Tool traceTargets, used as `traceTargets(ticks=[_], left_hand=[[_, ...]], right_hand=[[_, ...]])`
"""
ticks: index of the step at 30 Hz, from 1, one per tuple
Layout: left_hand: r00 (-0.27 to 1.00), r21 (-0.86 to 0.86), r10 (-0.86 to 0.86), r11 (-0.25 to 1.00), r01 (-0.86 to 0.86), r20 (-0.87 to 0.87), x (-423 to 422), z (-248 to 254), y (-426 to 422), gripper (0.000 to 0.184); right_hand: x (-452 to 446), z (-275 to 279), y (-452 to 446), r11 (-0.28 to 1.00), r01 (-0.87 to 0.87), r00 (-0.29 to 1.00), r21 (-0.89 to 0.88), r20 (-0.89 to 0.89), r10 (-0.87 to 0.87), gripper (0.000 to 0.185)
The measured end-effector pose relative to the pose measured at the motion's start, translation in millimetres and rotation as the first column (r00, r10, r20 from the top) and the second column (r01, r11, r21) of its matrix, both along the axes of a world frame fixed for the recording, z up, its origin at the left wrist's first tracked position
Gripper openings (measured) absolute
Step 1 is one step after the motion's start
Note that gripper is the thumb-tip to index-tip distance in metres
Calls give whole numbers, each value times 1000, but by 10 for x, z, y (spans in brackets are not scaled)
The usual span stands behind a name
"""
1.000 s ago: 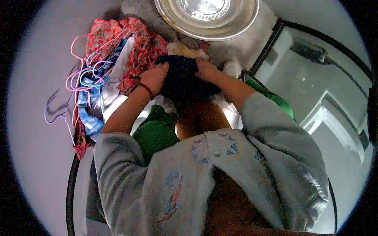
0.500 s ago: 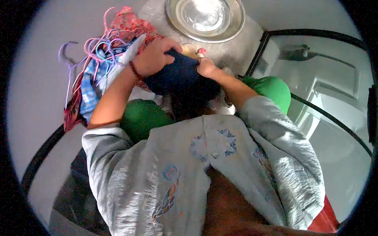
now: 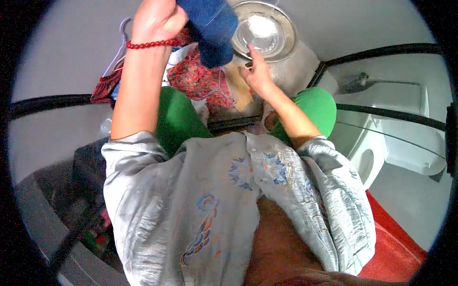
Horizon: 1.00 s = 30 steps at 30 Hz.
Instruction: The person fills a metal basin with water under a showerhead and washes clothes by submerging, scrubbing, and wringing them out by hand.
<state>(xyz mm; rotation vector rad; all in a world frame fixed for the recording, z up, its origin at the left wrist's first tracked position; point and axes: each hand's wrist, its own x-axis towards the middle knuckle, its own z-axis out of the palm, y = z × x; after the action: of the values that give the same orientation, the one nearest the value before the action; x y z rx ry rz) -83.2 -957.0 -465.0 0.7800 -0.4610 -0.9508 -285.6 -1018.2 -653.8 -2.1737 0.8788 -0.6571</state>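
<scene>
Head view: left hand (image 3: 160, 20), fingers closed, holds blue cloth (image 3: 212, 33) raised above floor (image 3: 298, 69), left of metal basin (image 3: 290, 35). Right hand (image 3: 259, 75) near basin's near rim, fingers apart. Red floral cloth (image 3: 194, 77) beside yellow cloth (image 3: 241, 91).

grey wall (image 3: 372, 24), black trim (image 3: 391, 112), red covering (image 3: 393, 240)

The top edge crops the blue cloth (image 3: 213, 31).
</scene>
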Motion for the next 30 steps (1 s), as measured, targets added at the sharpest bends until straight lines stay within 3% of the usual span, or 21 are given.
traceTargets(ticks=[1, 2, 3, 5, 7, 9, 11, 13, 14, 15, 17, 18, 19, 21, 23, 24, 25, 26, 27, 29, 30], left_hand=[[999, -67, 33, 997, -34, -11, -129, 111, -32, 18], [994, -25, 110, 994, -111, -27, -239, 200, -30, 16], [994, -30, 111, 993, -111, -13, -313, 284, -16, 16], [994, -54, 100, 993, -102, -47, -426, 407, 14, 16], [994, -81, 57, 995, -64, -89, -585, 580, 11, 14], [960, -115, -261, 962, 249, -102, -693, 766, 38, 15], [939, -68, -327, 944, 322, -108, -773, 929, 101, 18], [948, -89, -302, 952, 294, -99, -821, 1014, 134, 17], [956, -92, -279, 958, 271, -94, -773, 1015, 152, 15], [957, -94, -277, 959, 269, -87, -750, 1017, 189, 15], [993, -62, -119, 991, 117, -19, -724, 1023, 260, 13], [993, -63, -119, 991, 118, -16, -659, 994, 255, 13], [999, -87, -50, 995, 50, 4, -555, 937, 224, 12], [1000, -108, 20, 994, -19, 9, -316, 683, 169, 11], [993, -235, 108, 967, -93, 50, 43, 250, 98, 11], [833, -165, 208, 976, -142, 513, 315, -13, 116, 18], [469, -127, 218, 968, -217, 856, 497, -246, 120, 31], [473, -127, 216, 968, -214, 854, 440, -354, 112, 31], [657, 40, 117, 975, -219, 745, 296, -431, 138, 31], [923, 363, -31, 924, -120, 384, 37, -618, 204, 31], [866, 430, -181, 902, -42, 465, -19, -808, 223, 34]], right_hand=[[-64, 82, 46, 999, -42, 999, 23, 2, 42, 74], [-87, 151, 90, 992, -119, 992, 36, -23, 120, 91], [-78, 197, 125, 992, -120, 993, 30, -8, 121, 91], [15, 247, 185, 968, -144, 977, -207, 129, 172, 107], [150, 298, 160, 966, -143, 956, -217, 223, 191, 117], [207, 396, 154, 973, -5, 996, -231, 83, 25, 123], [265, 386, 87, 972, 64, 993, -227, 116, -38, 111], [267, 408, 0, 965, -15, 999, -263, 30, 24, 87], [216, 414, -24, 973, 25, 988, -231, 155, 11, 59], [174, 493, -24, 972, 24, 987, -234, 160, 14, 59], [106, 654, -17, 1000, -1, 851, 1, 526, 1, 42], [95, 737, -21, 980, -119, 801, 160, 599, -1, 30], [88, 724, -40, 878, -278, 751, 391, 658, -55, 25], [0, 622, -111, 561, -426, 757, 709, 619, -207, 23], [-112, 716, -103, 511, -417, 800, 752, 570, -186, 21], [-103, 571, -173, 391, -454, 785, 801, 567, -249, 20], [-109, 546, -175, 395, -451, 785, 801, 566, -252, 20], [-125, 536, -163, 293, -495, 777, 818, 567, -273, 20], [-136, 504, -165, 185, -533, 771, 826, 564, -297, 21], [-122, 336, -245, 150, -523, 788, 839, 544, -289, 22], [-104, 302, -247, 102, -492, 802, 865, 495, -334, 20]])
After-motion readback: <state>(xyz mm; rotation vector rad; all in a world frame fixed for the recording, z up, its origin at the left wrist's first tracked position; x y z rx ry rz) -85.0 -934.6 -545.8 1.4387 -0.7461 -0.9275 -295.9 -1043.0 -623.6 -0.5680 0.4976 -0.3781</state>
